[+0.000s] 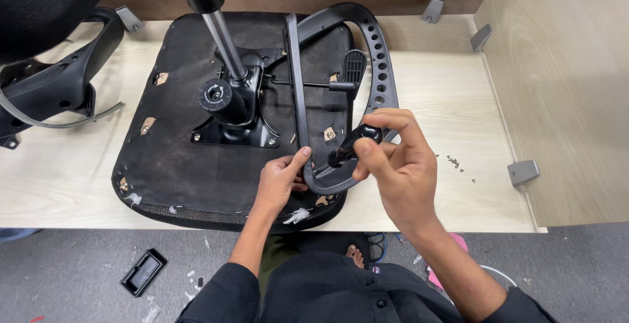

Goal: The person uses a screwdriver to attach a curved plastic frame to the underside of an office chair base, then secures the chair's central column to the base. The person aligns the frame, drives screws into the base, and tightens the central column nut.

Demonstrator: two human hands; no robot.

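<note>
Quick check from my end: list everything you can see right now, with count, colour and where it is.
seat base: 1, black, upside down on the desk
desk: 1, pale wood
seat mechanism with gas cylinder: 1, black and silver, centre of the seat base
armrest: 1, dark grey loop with holes, on the seat's right side
screwdriver: 1, black handle, tip at the armrest foot
chair backrest: 1, black, far left
corner brackets: 4, grey, along the desk edges
small screws: several, dark, loose on the desk
plastic part: 1, black, on the floor
left hand: steadying the armrest
right hand: grip on the screwdriver
</note>
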